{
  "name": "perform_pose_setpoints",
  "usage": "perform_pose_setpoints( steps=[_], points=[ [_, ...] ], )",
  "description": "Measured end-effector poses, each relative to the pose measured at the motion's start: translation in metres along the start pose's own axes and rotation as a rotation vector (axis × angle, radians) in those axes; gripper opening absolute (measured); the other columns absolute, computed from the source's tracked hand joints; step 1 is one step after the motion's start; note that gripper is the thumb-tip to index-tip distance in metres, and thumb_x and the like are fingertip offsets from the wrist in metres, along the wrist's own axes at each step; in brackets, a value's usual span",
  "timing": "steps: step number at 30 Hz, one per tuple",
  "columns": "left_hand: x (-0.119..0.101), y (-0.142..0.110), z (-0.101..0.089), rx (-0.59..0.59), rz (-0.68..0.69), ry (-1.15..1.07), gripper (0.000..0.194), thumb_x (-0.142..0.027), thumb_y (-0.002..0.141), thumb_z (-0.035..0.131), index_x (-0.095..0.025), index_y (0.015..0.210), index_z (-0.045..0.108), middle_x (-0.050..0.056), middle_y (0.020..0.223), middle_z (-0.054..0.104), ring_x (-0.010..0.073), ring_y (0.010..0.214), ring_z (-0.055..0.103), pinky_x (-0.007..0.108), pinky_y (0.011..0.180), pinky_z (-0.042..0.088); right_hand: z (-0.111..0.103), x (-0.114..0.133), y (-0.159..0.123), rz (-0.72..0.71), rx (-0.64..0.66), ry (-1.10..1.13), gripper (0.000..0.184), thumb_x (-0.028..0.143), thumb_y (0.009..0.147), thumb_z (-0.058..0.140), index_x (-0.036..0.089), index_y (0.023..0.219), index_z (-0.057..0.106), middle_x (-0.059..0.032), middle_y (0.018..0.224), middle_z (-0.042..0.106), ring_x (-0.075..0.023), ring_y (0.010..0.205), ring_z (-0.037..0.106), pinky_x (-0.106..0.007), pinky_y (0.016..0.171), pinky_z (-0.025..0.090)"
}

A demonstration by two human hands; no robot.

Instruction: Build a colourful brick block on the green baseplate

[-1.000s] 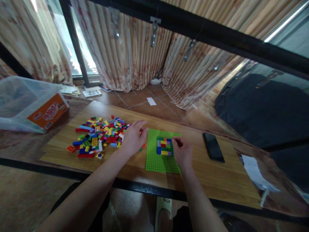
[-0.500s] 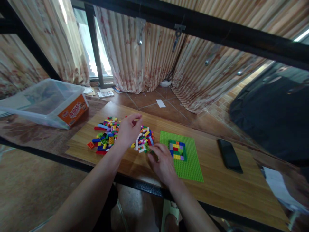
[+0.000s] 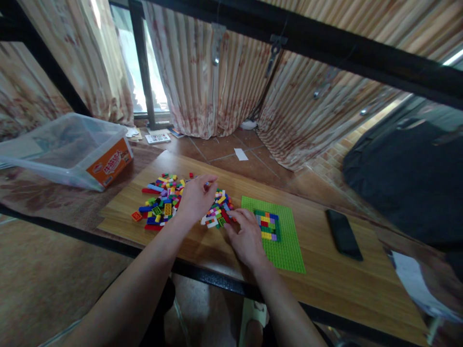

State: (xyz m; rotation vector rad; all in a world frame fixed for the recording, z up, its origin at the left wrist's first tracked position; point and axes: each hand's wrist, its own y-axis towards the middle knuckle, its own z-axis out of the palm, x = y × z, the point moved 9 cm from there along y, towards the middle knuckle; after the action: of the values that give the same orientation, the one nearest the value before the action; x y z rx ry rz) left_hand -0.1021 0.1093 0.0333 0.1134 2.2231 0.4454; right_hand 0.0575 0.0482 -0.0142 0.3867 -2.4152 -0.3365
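My left hand (image 3: 197, 198) is over the middle of a pile of toy building bricks (image 3: 167, 209), its thumb and fingers pinched around a small blue brick (image 3: 207, 184). Most of that brick is hidden by the fingers. At the right edge of the pile, my right hand (image 3: 246, 237) reaches in with thumb and forefinger apart, close to red and green bricks. Just right of this hand lies a green baseplate (image 3: 291, 241). On it is a flat, roughly square build of coloured bricks (image 3: 268, 224), partly covered by the right hand's fingers.
A black phone (image 3: 343, 234) lies on the wooden board (image 3: 314, 270) to the right. At the left stands a clear plastic bin (image 3: 72, 159) with an orange label. White paper (image 3: 415, 279) is by the right end. A dark metal bar (image 3: 202, 274) runs along the near edge.
My left hand has moved slightly right, and a bit of blue now shows between its fingers. The right hand has shifted slightly right and up, its fingers still at the pile's edge.
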Motion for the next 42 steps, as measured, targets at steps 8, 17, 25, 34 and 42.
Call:
perform_pose_setpoints(
  steps=[8,17,25,34,42],
  points=[
    [0.0,-0.002,0.007,0.031,0.006,0.017,0.025,-0.026,0.086,0.052,-0.016,0.099,0.072,0.007,0.091,0.074,0.0181,0.073,0.066,0.03,0.071,0.051,0.002,-0.018,0.003,0.092,0.025,-0.084,0.022,0.017,0.087,0.054,0.02,0.1,0.07,-0.0086,0.095,0.066,-0.0242,0.092,0.058,-0.04,0.085,0.045],
    [-0.006,-0.003,0.011,0.061,0.06,0.039,0.027,-0.028,0.086,0.051,-0.016,0.099,0.072,0.008,0.092,0.074,0.0197,0.077,0.066,0.032,0.076,0.051,-0.01,-0.017,0.004,0.131,-0.025,0.007,0.023,0.017,0.09,0.05,0.022,0.097,0.071,-0.0069,0.094,0.068,-0.0202,0.09,0.063,-0.034,0.083,0.048],
    [-0.011,-0.005,0.02,0.114,0.062,0.067,0.03,-0.029,0.085,0.05,-0.014,0.099,0.072,0.009,0.09,0.073,0.0206,0.077,0.066,0.033,0.077,0.051,-0.048,-0.073,-0.005,0.338,-0.181,0.38,0.021,0.03,0.084,0.058,0.019,0.098,0.069,-0.0065,0.093,0.07,-0.0173,0.075,0.067,-0.033,0.073,0.055],
    [-0.018,-0.006,0.029,0.133,0.081,0.084,0.03,-0.029,0.086,0.049,-0.015,0.098,0.072,0.008,0.087,0.073,0.0205,0.075,0.065,0.033,0.076,0.051,-0.094,-0.127,-0.025,0.445,-0.216,0.288,0.04,0.035,0.079,0.061,0.015,0.113,0.061,-0.0071,0.086,0.07,-0.0184,0.072,0.067,-0.035,0.071,0.055],
    [-0.023,-0.007,0.036,0.14,0.093,0.082,0.031,-0.029,0.086,0.048,-0.016,0.099,0.072,0.007,0.085,0.073,0.02,0.074,0.065,0.032,0.075,0.051,-0.096,-0.12,-0.029,0.36,-0.058,0.067,0.017,0.031,0.085,0.055,0.019,0.093,0.064,-0.0072,0.088,0.071,-0.0208,0.081,0.066,-0.036,0.075,0.05]
  ],
)
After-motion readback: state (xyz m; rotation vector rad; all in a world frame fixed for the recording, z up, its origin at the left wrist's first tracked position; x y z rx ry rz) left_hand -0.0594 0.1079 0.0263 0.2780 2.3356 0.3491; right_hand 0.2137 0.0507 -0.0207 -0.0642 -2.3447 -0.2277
